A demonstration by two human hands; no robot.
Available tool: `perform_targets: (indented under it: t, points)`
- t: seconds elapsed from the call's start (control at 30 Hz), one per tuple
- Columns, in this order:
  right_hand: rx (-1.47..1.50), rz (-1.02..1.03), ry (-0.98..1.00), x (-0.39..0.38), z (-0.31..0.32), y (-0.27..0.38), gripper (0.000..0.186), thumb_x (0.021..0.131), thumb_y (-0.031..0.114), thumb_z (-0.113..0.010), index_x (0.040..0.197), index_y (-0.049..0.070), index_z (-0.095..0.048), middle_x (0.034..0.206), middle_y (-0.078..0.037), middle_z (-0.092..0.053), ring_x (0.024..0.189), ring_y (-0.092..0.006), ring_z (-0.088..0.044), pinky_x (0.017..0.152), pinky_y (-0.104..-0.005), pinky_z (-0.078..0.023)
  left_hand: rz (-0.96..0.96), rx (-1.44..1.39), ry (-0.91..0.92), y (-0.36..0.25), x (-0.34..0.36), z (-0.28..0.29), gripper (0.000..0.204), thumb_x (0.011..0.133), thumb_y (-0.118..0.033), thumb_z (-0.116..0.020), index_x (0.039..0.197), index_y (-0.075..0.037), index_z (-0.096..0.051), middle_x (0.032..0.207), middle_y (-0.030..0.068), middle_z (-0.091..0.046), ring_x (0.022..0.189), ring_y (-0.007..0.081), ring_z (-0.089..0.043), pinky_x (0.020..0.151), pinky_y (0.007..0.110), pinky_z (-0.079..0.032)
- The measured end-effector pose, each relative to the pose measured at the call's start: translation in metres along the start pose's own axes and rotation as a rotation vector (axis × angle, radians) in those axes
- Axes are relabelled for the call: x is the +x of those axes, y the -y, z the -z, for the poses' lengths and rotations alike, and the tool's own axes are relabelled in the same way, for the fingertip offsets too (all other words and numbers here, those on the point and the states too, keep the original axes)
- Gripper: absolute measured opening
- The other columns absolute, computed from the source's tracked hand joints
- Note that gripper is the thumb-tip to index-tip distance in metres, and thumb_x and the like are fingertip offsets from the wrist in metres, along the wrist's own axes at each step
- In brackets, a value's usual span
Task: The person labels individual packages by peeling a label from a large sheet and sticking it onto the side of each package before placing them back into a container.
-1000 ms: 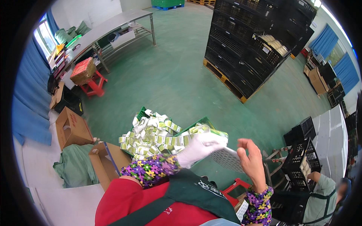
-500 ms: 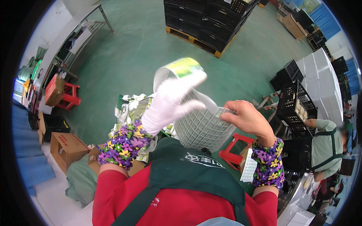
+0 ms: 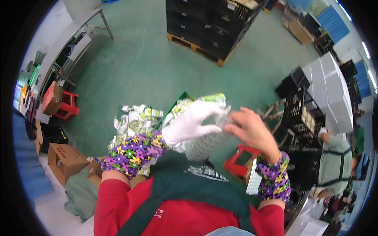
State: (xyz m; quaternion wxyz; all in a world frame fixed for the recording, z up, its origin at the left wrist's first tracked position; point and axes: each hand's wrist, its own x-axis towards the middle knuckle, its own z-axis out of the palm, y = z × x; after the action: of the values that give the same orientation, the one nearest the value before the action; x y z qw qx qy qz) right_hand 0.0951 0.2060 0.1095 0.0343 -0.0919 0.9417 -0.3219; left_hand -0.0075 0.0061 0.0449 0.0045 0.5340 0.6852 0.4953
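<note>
My left hand [image 3: 189, 124], in a white glove, has its fingers curled round a green-and-white label strip [image 3: 212, 98] at the top of a curved pale grid-patterned sheet [image 3: 202, 147]. My bare right hand [image 3: 248, 129] is beside it, fingertips closed on that sheet's upper edge, partly blurred. Behind and below my hands, loose white-and-green label strips [image 3: 134, 120] are heaped in green crates [image 3: 183, 96]. A small white grid sheet [image 3: 253, 179] sits by my right floral sleeve.
A steel table [image 3: 76, 27], red stools [image 3: 69, 105], open cardboard boxes [image 3: 59, 161] and green cloth [image 3: 80, 192] are left. Black crates [image 3: 197, 19] stand on a pallet ahead. At right are a red stool [image 3: 236, 157], more crates [image 3: 295, 114] and a co-worker [image 3: 332, 165].
Since half a second ago my left hand has come down and right, close to my right hand. The label strip is lower, and the grid sheet has curled narrower. My view has shifted slightly.
</note>
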Motion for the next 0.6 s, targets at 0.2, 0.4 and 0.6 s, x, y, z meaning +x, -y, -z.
perform_targets:
  t: [0.2, 0.4, 0.6]
  points:
    - [-0.070, -0.064, -0.038, 0.000, 0.001, 0.003, 0.017, 0.087, 0.024, -0.068, 0.087, 0.007, -0.065, 0.075, -0.011, -0.062, 0.080, -0.0330, -0.062, 0.109, -0.0528, -0.035, -0.142, 0.079, -0.113, -0.003, 0.007, 0.013, 0.020, 0.083, -0.025, -0.076, 0.078, -0.010, -0.063, 0.086, 0.0080, -0.069, 0.084, 0.0282, -0.065, 0.079, 0.040, -0.048]
    - [-0.071, -0.065, -0.068, 0.014, -0.003, 0.011, 0.018, 0.087, 0.024, -0.068, 0.090, 0.006, -0.068, 0.076, -0.011, -0.066, 0.082, -0.0345, -0.064, 0.108, -0.0517, -0.037, 0.071, -0.122, -0.033, -0.003, -0.004, 0.020, 0.023, 0.089, -0.022, -0.070, 0.107, -0.008, -0.064, 0.088, 0.0095, -0.065, 0.085, 0.0311, -0.062, 0.077, 0.040, -0.049]
    - [0.009, -0.018, -0.094, 0.041, -0.015, 0.048, 0.016, 0.086, 0.022, -0.069, 0.088, 0.006, -0.068, 0.072, -0.011, -0.066, 0.071, -0.0324, -0.065, 0.108, -0.0512, -0.037, 0.191, -0.163, -0.154, -0.003, -0.036, 0.046, 0.028, 0.090, -0.025, -0.070, 0.111, -0.007, -0.066, 0.094, 0.0115, -0.067, 0.091, 0.0305, -0.064, 0.081, 0.038, -0.051]
